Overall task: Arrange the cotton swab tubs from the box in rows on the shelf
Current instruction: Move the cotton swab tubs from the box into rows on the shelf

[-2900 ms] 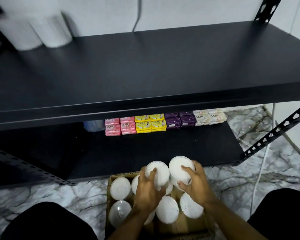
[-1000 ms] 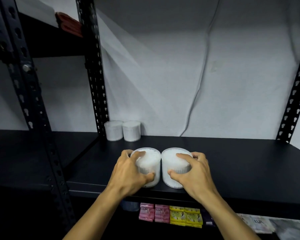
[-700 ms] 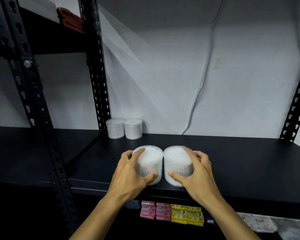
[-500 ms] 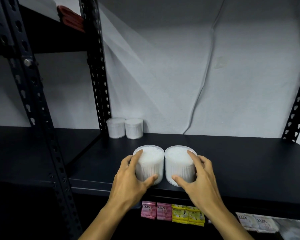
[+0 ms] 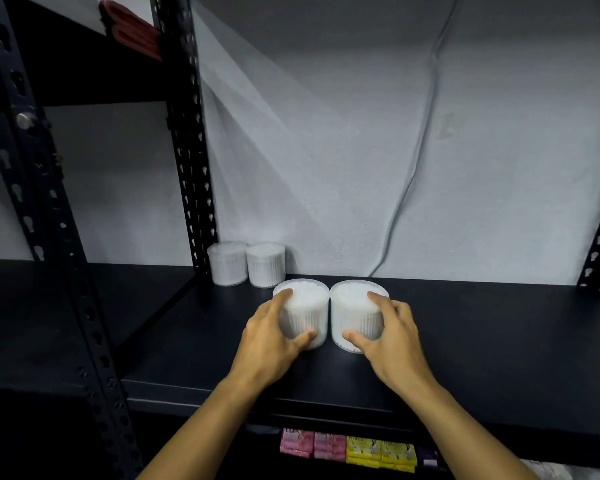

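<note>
Two clear round plastic tubs packed with white cotton swabs stand side by side, touching, on the black metal shelf, one in each of the person's hands. The left hand curls its grip round the left-held tub, thumb low on the near wall and fingers wrapping the far left side up to the lid. The right hand mirrors it on the right-held tub, so both grips are filled, each holding its tub.

At the back left corner, against the grey wall and beside the perforated black upright post, two more swab tubs sit as a pair, near but apart from the held ones.

To do this well, I would slide both tubs back together along the shelf, keeping them flat and touching, and stop them either just in front of or directly beside that back pair so the line stays straight. Pressing low on the walls should prevent tipping. Letting go gently matters, since these tubs look light and could skid or knock the neighbours.
</note>
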Demonstrator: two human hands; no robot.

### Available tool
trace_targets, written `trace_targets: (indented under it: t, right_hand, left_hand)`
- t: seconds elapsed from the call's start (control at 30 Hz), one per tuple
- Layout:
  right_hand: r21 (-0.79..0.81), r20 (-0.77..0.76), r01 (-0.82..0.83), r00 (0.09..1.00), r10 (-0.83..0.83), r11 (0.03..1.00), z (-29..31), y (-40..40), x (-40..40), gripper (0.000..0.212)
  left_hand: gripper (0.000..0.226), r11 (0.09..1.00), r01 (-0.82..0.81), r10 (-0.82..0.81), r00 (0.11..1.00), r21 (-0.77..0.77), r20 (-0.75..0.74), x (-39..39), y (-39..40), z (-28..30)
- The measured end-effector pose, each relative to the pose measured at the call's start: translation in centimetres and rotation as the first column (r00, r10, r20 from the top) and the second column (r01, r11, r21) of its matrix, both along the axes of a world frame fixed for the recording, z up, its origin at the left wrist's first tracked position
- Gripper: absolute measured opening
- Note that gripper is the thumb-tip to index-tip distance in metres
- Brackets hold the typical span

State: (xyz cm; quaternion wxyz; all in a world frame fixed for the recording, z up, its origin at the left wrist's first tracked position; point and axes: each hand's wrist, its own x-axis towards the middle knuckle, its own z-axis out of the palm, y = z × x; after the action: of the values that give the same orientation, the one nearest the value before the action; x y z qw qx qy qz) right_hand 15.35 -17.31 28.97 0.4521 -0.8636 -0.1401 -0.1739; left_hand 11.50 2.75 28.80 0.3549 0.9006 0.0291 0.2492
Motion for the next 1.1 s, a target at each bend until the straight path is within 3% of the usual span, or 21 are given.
trace_targets:
  t: [0.23,0.53,0.7,1.1]
  right_hand:
    - [-0.003,-0.027,0.007,1.0,-0.007,1.0,0.2,1.3,6.4,0.073]
    - [0.033,-0.04,0.008,0.999,-0.006,0.999,0.0,2.8,12.3,0.075]
    - [0.042,-0.036,-0.007,0.999,0.009,0.999,0.0,3.1,14.3,0.075]
    - [0.013,-0.039,-0.015,0.999,0.016,1.0,0.0,3.6,16.7,0.076]
  left_hand:
    - [0.082,0.999,0.023,-0.024,0.999,-0.026,-0.037,6.2,1.0,0.6]
    - [0.07,0.997,-0.026,0.028,0.999,0.068,-0.026,11.3,1.2,1.0]
    - [0.07,0.957,-0.147,0.137,0.989,0.251,0.055,13.0,1.0,1.4]
    - [0.073,0.951,-0.17,0.16,0.985,0.258,0.06,15.8,0.9,1.1]
